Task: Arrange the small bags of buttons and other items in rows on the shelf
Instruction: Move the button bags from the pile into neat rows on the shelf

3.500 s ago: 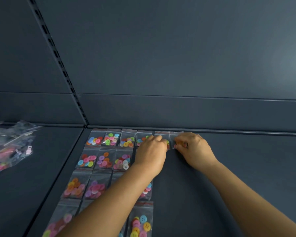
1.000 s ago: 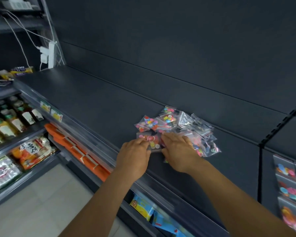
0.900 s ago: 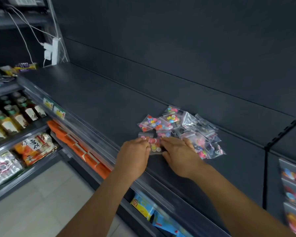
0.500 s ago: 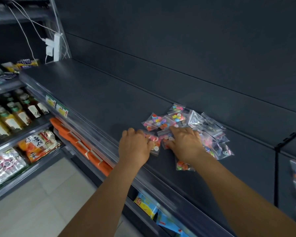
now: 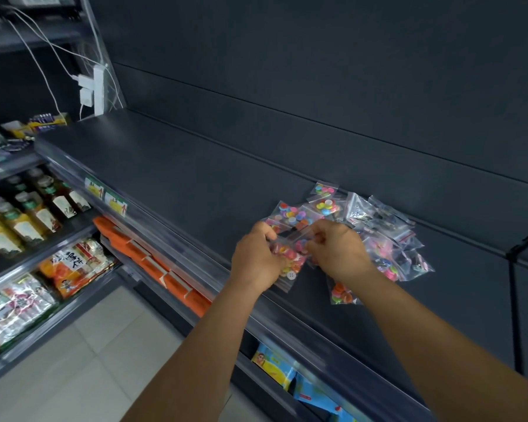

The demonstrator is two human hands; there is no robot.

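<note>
Both hands — left hand (image 5: 256, 260), right hand (image 5: 337, 252) — pinch one button bag (image 5: 290, 263).

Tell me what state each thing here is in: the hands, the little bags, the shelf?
Left hand: gripping the clear bag of coloured buttons.
Right hand: pinching the same bag.
Clear bag of coloured buttons: sealed, lifted off the pile.
Heap of small clear bags: jumbled, unsorted.
Dark grey metal shelf: mostly bare.

Bare shelf (image 5: 171, 166) stretching left, heap of bags (image 5: 375, 226) crowding right, back panel (image 5: 317, 86) behind
</note>
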